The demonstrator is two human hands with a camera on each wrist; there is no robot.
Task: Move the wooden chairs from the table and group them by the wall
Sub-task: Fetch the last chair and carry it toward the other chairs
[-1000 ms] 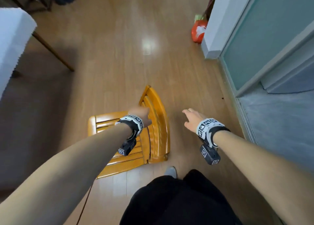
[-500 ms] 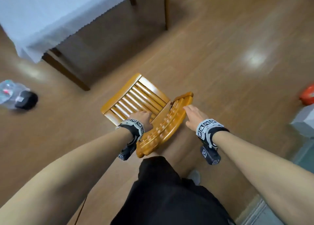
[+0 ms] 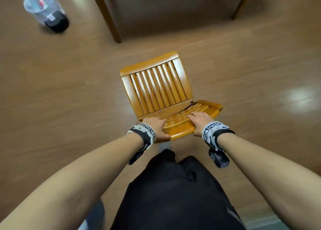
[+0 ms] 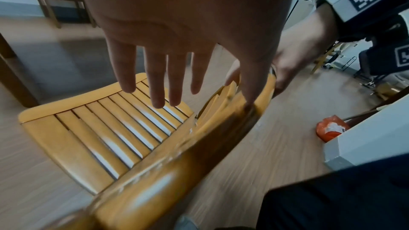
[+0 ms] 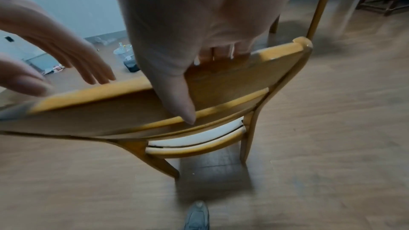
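A wooden chair (image 3: 156,87) with a slatted seat stands on the floor right in front of me, its backrest towards me. My left hand (image 3: 154,125) rests at the left end of the backrest's top rail. In the left wrist view its fingers (image 4: 155,80) are straight and spread above the seat, and only the thumb touches the rail. My right hand (image 3: 199,120) grips the top rail right of the middle. In the right wrist view its fingers (image 5: 221,53) curl over the rail's far side while the thumb presses its near face.
Two dark table legs (image 3: 107,14) (image 3: 241,3) stand just beyond the chair. A clear plastic container (image 3: 46,9) with a black base sits on the floor at the far left. An orange bag (image 4: 331,128) lies by a white wall corner (image 4: 365,142) to my right.
I have turned from the wall towards the table, and the chair has swung round with me. My right hand, free a second ago, now grips the backrest rail beside the left.
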